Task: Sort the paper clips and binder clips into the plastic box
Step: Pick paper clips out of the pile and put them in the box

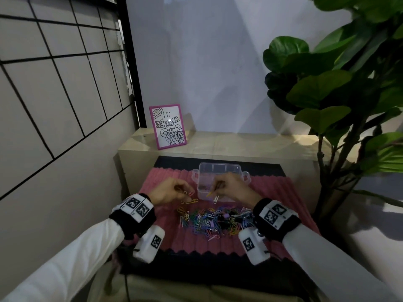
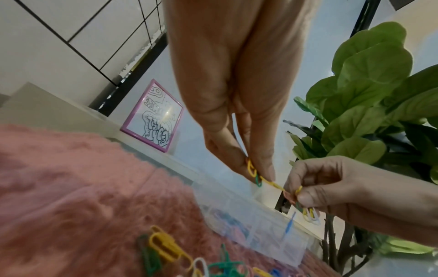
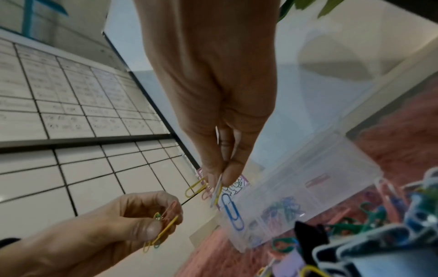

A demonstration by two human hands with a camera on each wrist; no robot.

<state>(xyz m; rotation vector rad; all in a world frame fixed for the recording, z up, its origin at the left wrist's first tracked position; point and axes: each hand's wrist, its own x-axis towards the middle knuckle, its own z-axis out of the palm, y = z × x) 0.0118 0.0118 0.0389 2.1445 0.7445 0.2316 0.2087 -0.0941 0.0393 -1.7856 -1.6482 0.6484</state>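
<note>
Above the pink mat, my left hand [image 1: 185, 192] pinches a few linked paper clips [image 2: 254, 173], yellow, green and pink, between thumb and fingers. A hand's width to its right, my right hand [image 1: 214, 188] pinches another small bunch of clips [image 3: 217, 187]: yellow, white and pink, with a blue clip [image 3: 232, 212] dangling below. Its fingertips hover over the near left corner of the clear plastic box [image 1: 220, 168], whose compartments hold a few clips [image 3: 285, 208]. A loose pile of coloured paper clips and binder clips [image 1: 212, 220] lies on the mat in front of the box.
The ribbed pink mat [image 1: 165, 234] lies on a dark sheet on a low surface. A pink-framed drawing [image 1: 168, 126] leans on the ledge behind. A large leafy plant [image 1: 340, 94] stands at the right, a tiled wall at the left.
</note>
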